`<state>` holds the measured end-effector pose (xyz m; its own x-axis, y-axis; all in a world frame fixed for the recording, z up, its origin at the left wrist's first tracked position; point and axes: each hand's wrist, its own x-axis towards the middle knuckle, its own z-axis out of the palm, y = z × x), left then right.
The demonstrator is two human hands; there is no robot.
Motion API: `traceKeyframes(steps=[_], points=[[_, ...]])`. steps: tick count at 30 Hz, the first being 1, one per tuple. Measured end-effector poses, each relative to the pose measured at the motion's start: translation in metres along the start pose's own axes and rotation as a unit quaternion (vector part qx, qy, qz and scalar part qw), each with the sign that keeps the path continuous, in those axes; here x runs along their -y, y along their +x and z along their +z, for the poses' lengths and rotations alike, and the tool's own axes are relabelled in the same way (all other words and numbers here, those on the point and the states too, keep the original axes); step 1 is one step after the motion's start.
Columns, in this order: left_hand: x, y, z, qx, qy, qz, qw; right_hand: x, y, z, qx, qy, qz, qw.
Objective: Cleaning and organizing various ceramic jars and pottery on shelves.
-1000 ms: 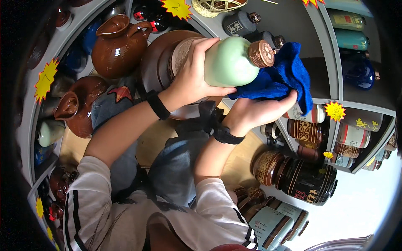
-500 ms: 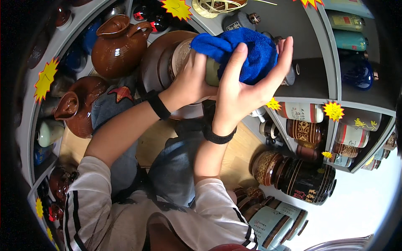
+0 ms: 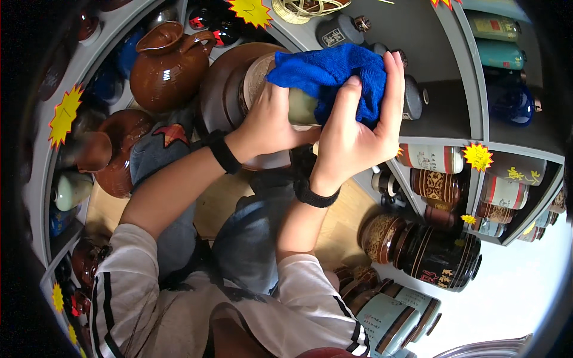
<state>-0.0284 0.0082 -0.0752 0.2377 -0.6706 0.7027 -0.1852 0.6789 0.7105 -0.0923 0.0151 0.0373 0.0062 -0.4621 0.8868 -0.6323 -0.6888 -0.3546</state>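
Observation:
A pale green ceramic vessel [image 3: 303, 107] shows between my two hands, its upper end covered by a blue cloth [image 3: 346, 62]. My left hand [image 3: 268, 122] grips the vessel's near left side; its fingertips are partly hidden behind it. With thumb and fingers bent around the cloth, my right hand [image 3: 355, 143] presses it over the vessel's right end. Just behind my left hand stands a large brown jar [image 3: 222, 89] with a beige patterned band. How much of the green vessel lies under the cloth cannot be seen.
Brown glazed pitchers [image 3: 167, 77] stand on the left. A grey shelf [image 3: 447, 113] holds bottles and jars, with a dark grey bottle [image 3: 412, 98] close beyond my right hand. A black jar [image 3: 439, 256] and light blue jars [image 3: 382, 322] stand at the lower right.
My right hand has turned and closed in around the cloth, its fingers now nearer the thumb. The cloth has spread leftward and flattened, and more of the green vessel shows.

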Motion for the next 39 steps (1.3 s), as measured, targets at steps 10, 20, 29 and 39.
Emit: traceKeyframes(steps=[10, 20, 29, 39], points=[[-0.003, 0.019, -0.016, 0.132, -0.064, 0.061, 0.987, -0.034, -0.004, -0.028, 0.047, 0.174, -0.011, 0.984], [-0.008, 0.020, -0.015, 0.079, -0.052, 0.012, 0.995, -0.043, -0.017, -0.023, -0.191, 0.432, 0.347, 0.810], [-0.012, 0.023, -0.021, 0.100, 0.001, 0.048, 0.994, -0.074, -0.022, -0.063, -0.115, 0.516, 0.291, 0.797], [-0.019, 0.013, -0.015, 0.088, -0.010, 0.000, 0.996, -0.014, 0.001, -0.020, 0.025, 0.011, -0.100, 0.995]])
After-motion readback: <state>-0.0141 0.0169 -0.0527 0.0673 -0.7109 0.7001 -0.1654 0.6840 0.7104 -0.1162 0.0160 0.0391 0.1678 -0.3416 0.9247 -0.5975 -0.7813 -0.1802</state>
